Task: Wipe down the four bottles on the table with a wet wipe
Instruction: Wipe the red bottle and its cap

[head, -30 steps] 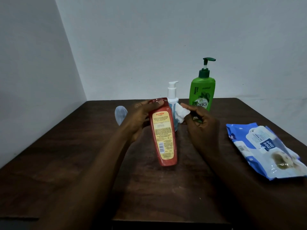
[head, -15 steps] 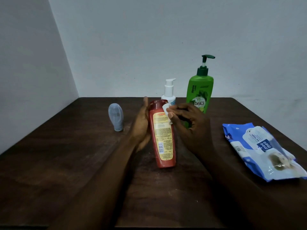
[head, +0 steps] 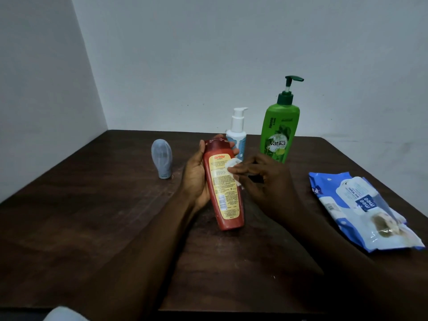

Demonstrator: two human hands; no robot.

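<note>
Left hand [head: 196, 179] grips the red bottle [head: 223, 188] near its cap, tilted, label up. Right hand [head: 266, 181] pinches the wipe [head: 232, 164] against the label. Risk: on wet plastic, wiping pressure may twist the bottle out of this one-sided grip. The white bottle [head: 238, 135] stands just behind the fingers and the green bottle [head: 279, 133] behind the right hand, so an overshooting stroke could topple either.

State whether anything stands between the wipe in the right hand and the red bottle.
Nothing visible does. The right hand already presses the wet wipe against the label of the red bottle, which the left hand holds.
</note>
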